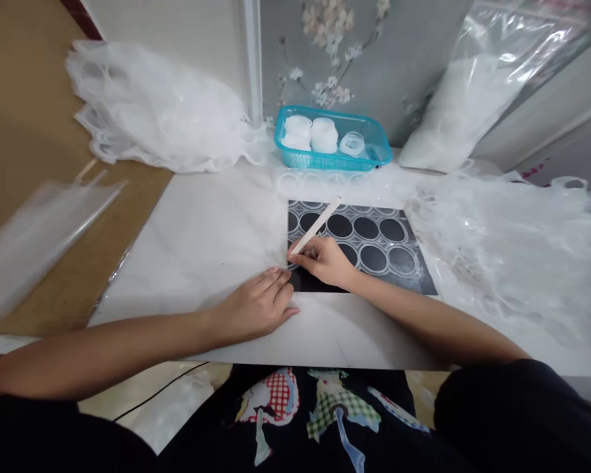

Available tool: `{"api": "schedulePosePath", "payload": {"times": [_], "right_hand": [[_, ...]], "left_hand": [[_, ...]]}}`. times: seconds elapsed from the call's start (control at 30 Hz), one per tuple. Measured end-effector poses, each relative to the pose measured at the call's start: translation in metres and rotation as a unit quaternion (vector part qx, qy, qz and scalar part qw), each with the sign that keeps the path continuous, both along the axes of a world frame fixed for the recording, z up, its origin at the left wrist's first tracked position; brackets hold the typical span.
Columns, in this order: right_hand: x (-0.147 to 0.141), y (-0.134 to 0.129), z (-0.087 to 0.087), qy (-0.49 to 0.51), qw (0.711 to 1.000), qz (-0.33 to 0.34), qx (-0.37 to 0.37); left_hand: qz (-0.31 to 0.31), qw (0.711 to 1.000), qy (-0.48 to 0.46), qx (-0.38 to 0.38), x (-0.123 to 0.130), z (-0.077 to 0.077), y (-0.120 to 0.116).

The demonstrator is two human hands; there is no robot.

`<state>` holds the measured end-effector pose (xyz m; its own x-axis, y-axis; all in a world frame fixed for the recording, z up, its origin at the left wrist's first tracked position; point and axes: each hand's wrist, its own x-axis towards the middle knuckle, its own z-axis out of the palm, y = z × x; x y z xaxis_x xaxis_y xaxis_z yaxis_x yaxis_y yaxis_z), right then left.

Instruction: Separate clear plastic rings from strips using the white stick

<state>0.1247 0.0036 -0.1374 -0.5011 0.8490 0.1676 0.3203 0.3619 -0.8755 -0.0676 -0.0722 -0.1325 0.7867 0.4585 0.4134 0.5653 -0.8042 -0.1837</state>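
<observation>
My right hand [328, 261] pinches a slim, flat white stick [322, 220], slanting up and to the right; its lower tip is hidden by my fingers. Beneath that hand lies a black sheet [342, 285], with a clear sheet of ring-shaped pieces [366, 228] over it. My left hand [259, 303] rests flat on the table, fingers stretched, with its fingertips at the sheet's lower left corner. It holds nothing that I can see.
Behind the sheet stands a blue plastic basket [288, 157] with rolled white rings [324, 135]. White translucent scraps are heaped at the left [162, 112] and right [522, 243]. A filled clear bag [473, 98] leans at the back right. Plastic sleeves [39, 236] lie on brown board.
</observation>
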Motion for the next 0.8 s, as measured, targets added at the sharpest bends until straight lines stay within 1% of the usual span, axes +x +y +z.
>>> {"api": "schedulePosePath", "payload": {"times": [0.13,0.3,0.47,0.57,0.63,0.7,0.8], "right_hand": [[0.003,-0.002,0.001,-0.009,1.0,-0.007,-0.016],[0.003,-0.003,-0.002,-0.018,1.0,-0.012,-0.014],[0.002,-0.003,0.0,-0.027,1.0,-0.007,0.001],[0.004,-0.003,0.002,-0.047,0.999,0.011,0.001],[0.007,-0.003,0.002,-0.059,0.997,0.038,0.024],[0.011,-0.005,0.001,-0.069,0.993,0.065,0.075],[0.017,-0.009,-0.003,-0.107,0.976,0.1,0.159]], "left_hand": [[-0.011,1.0,0.001,0.007,0.001,0.001,0.001],[-0.044,0.998,-0.031,-0.03,0.002,-0.001,0.003],[-0.031,0.994,-0.019,-0.101,0.002,-0.001,0.004],[-0.013,0.987,-0.036,-0.158,0.003,-0.001,0.003],[-0.001,0.979,-0.061,-0.194,0.003,-0.001,0.002],[0.004,0.972,-0.076,-0.221,0.003,-0.001,0.001],[0.008,0.968,-0.086,-0.235,0.004,-0.002,-0.001]]}}
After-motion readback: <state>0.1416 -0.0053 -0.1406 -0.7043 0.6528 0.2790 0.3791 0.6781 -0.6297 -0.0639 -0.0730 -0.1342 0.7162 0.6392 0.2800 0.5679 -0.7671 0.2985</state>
